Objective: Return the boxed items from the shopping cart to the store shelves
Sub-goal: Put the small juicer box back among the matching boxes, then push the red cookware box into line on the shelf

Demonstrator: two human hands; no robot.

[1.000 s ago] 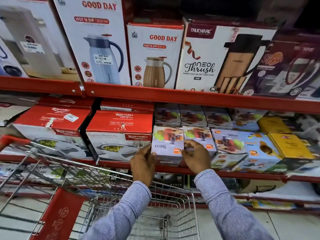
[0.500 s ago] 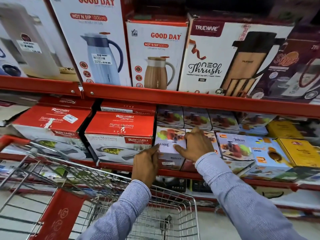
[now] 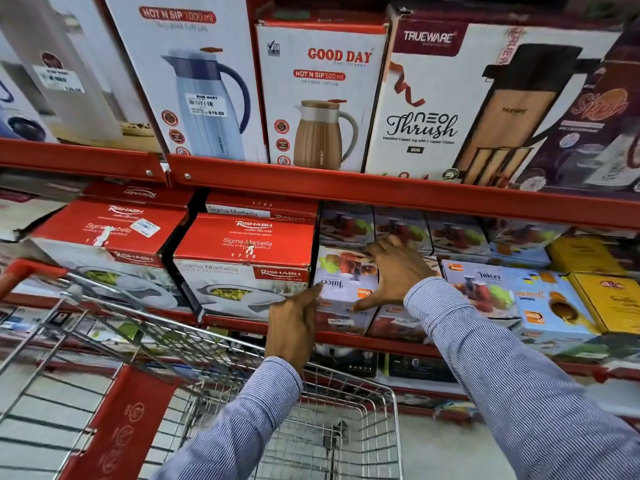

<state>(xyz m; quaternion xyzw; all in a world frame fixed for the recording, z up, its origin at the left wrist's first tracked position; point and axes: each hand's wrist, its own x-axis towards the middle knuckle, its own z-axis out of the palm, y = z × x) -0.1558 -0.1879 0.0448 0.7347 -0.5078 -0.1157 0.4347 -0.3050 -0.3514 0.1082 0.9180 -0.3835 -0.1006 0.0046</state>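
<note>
Both my hands are spread on the Juicer box [image 3: 341,289] at frame center, on the middle shelf [image 3: 398,341]: left hand [image 3: 292,327] flat against its left edge, right hand [image 3: 394,271] splayed over its top, neither clenched. It looks light, stiff cardboard; I'd press the side faces.

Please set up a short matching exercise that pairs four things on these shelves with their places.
Things:
1. Good Day jug box
2. Rishabh casserole box
3. Juicer box
4. Yellow box

Places:
A. middle shelf, far right
B. upper shelf, left of the Trueware box
C. between the left hand and right hand
D. middle shelf, just left of the juicer box

Pairs: 1-B, 2-D, 3-C, 4-A
</note>
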